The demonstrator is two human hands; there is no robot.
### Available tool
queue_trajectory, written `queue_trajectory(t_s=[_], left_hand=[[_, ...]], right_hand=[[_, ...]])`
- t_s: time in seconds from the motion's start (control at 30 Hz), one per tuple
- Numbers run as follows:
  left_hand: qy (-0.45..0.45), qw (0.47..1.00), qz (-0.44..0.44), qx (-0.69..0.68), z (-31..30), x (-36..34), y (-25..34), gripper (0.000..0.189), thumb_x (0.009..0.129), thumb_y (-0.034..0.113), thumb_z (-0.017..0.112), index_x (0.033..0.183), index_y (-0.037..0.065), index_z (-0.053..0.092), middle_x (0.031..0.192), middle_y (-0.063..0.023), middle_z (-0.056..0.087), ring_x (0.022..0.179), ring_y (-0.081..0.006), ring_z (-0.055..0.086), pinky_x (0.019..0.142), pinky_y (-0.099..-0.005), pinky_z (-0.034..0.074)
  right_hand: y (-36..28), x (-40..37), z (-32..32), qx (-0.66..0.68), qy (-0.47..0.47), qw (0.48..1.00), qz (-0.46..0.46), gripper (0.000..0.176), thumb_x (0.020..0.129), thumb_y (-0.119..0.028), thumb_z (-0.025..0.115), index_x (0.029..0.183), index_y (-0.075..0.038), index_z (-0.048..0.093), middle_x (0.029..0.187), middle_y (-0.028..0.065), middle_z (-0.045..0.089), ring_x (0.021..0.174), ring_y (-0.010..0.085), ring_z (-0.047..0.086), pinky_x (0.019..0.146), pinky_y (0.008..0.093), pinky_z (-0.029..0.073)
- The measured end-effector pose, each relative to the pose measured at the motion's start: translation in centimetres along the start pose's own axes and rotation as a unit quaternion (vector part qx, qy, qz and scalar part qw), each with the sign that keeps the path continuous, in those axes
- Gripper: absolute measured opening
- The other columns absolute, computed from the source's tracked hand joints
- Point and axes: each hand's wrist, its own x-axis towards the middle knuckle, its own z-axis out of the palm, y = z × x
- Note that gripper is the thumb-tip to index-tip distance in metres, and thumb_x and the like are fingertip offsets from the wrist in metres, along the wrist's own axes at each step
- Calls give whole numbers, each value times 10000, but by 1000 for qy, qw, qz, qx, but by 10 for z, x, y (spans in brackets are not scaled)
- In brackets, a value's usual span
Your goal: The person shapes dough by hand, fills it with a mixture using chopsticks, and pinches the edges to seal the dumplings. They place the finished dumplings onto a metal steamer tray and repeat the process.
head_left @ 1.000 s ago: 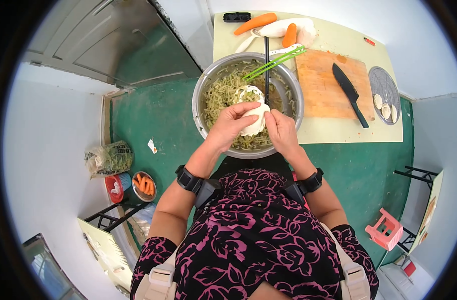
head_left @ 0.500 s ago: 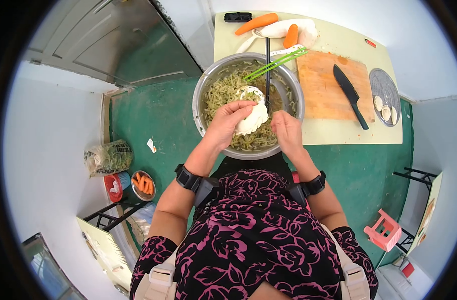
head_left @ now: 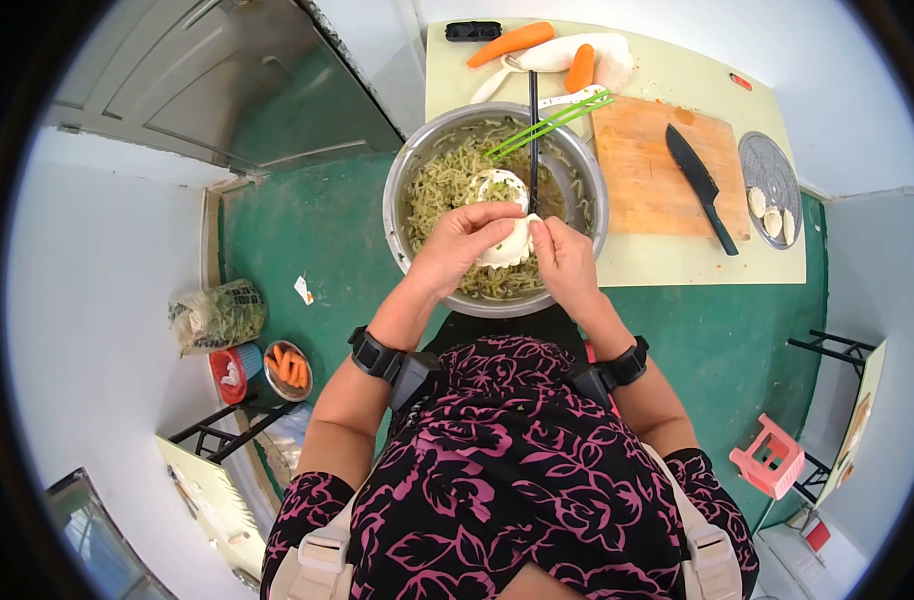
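Observation:
Over the steel bowl (head_left: 401,240), my left hand (head_left: 457,245) grips a white, scallop-edged dumpling mould (head_left: 497,255), partly hidden by my fingers. Its round upper part shows green filling (head_left: 499,188) inside a white rim. My right hand (head_left: 567,258) is closed, thumb and finger pinching pale dough that looks like a dumpling wrapper (head_left: 523,228) at the mould's right side. Shredded green filling (head_left: 437,180) fills much of the bowl. Black chopsticks (head_left: 534,120) stand in it, and bright green sticks (head_left: 552,125) lean across the far rim.
Right of the bowl, a cutting board (head_left: 637,170) bears a black knife (head_left: 699,185). Beyond it, a round grey tray (head_left: 769,165) holds several dumplings (head_left: 772,222). Carrots (head_left: 512,44) and a white radish (head_left: 567,54) lie at the table's back. A pink stool (head_left: 767,457) stands lower right.
My right hand has moved left and up from beside the mould, and now pinches the dough there. My left hand keeps its hold in nearly the same place.

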Motion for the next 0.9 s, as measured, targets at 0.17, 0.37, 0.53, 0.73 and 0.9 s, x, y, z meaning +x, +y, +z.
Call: queue_trajectory(t_s=[0.17,0.37,0.53,0.73,0.9], left_hand=[[10,1000,-8,-6,-3,1,1,200,793,63,555,978,-9,577,886,-70,611,764,-103,580,685,-222,470],[3,999,-29,-31,-8,2,2,200,785,78,564,969,3,586,881,-67,614,763,-108,587,683,-226,473],[-17,998,-49,-18,-8,2,3,185,781,80,568,946,4,597,872,-59,614,763,-101,582,684,-225,471],[-50,997,-48,32,-9,1,4,187,777,71,571,947,-4,596,870,-45,608,773,-87,565,701,-214,456],[-48,992,-49,109,-11,1,9,211,786,73,558,984,5,585,893,-39,603,799,-85,552,730,-215,442]], right_hand=[[-2,-5,-6,42,20,999,0,262,840,-202,487,667,-5,498,600,166,507,535,322,510,487,349,397],[10,1,-8,97,14,993,71,280,841,-233,499,682,-3,502,596,151,499,532,287,507,490,331,392],[6,1,-3,79,-14,997,18,282,842,-234,499,686,1,490,578,150,476,512,287,474,485,340,379],[3,4,-4,62,-58,996,13,267,832,-212,509,662,-9,474,572,162,467,518,312,478,475,356,371],[1,3,0,3,-37,999,-21,285,841,-218,482,641,-17,460,568,162,480,530,330,491,473,372,374]])
